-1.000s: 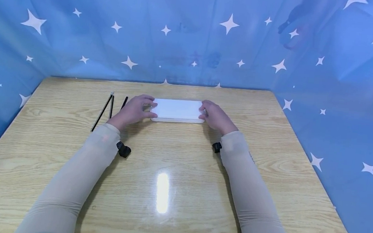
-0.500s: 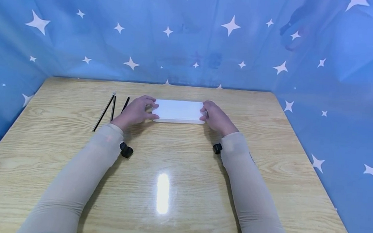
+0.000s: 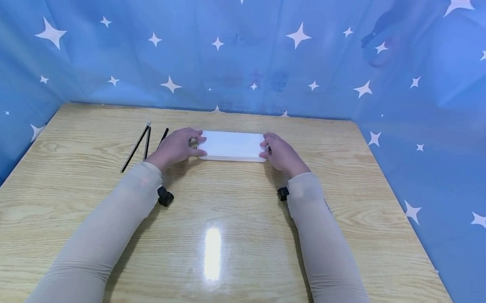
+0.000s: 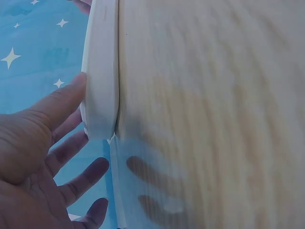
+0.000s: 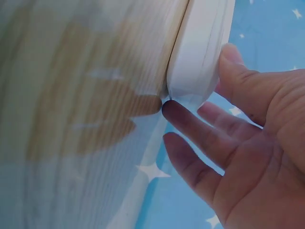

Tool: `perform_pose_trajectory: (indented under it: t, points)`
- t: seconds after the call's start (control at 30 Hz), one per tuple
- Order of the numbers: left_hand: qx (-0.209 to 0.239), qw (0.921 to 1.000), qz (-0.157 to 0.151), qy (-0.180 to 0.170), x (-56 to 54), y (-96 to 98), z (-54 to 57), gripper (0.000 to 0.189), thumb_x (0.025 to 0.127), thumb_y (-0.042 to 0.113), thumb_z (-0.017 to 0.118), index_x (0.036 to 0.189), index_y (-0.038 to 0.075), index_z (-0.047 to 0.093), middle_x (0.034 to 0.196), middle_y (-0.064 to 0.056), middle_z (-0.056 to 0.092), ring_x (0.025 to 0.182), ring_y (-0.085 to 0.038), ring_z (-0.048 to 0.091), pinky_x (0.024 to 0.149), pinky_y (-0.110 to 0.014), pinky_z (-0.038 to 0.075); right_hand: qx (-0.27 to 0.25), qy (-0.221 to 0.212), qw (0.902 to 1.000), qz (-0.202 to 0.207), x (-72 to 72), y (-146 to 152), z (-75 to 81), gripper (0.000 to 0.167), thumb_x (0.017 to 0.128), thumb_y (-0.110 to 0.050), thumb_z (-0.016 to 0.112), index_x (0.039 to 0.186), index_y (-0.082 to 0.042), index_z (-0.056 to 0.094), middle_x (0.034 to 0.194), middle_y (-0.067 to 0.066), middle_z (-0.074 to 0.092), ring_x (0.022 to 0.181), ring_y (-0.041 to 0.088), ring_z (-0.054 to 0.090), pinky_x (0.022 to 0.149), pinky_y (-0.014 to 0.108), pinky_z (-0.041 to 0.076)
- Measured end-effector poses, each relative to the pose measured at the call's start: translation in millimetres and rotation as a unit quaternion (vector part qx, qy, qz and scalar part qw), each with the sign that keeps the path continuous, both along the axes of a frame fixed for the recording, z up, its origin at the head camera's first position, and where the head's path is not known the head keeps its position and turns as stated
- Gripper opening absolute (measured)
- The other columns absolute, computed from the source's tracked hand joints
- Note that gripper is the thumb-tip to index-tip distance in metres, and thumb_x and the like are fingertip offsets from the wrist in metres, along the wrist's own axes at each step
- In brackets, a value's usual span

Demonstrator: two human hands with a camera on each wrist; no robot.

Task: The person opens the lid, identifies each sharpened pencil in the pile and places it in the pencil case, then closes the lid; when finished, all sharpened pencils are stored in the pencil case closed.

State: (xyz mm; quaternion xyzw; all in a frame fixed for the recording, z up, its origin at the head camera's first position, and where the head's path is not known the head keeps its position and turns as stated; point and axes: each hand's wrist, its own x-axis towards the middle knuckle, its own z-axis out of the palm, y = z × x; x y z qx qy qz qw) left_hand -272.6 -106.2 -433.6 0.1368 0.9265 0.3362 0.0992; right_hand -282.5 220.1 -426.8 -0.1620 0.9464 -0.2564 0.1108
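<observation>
A long white box [image 3: 233, 145] lies flat on the wooden table toward its far side, its closed top facing up. At its left end, my left hand [image 3: 178, 146] grips it with the thumb at the near corner and fingers toward the back. My right hand [image 3: 283, 154] grips the opposite end in the same manner. Close up in the left wrist view, the left thumb presses the edge of the box [image 4: 101, 71] while the lower fingers spread beyond its end. The right wrist view shows the right thumb on the box's edge and a fingertip at its bottom corner.
Left of the left hand, slim black sticks [image 3: 135, 148], perhaps pens or pencils, lie on the table [image 3: 228, 208]; one [image 3: 164, 135] is partly hidden by that hand. A blue star-patterned curtain [image 3: 253, 45] hangs behind the table's far edge and along its sides.
</observation>
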Motion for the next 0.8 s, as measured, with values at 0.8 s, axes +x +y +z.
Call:
perform_pose_trajectory:
  t: [0.8]
  points:
    - [0.108, 0.9933, 0.017, -0.037, 6.1, -4.0, -5.8, 0.054, 0.091, 0.03, 0.079, 0.14, 0.014, 0.062, 0.163, 0.003, 0.034, 0.151, -0.026, 0.027, 0.124, -0.051, 0.017, 0.018, 0.013, 0.9996, -0.015, 10.1, 2, 0.6, 0.066, 0.103, -0.024, 0.061, 0.159, -0.006, 0.03, 0.143, 0.012, 0.058, 0.133, 0.029, 0.054, 0.11, 0.045, 0.045]
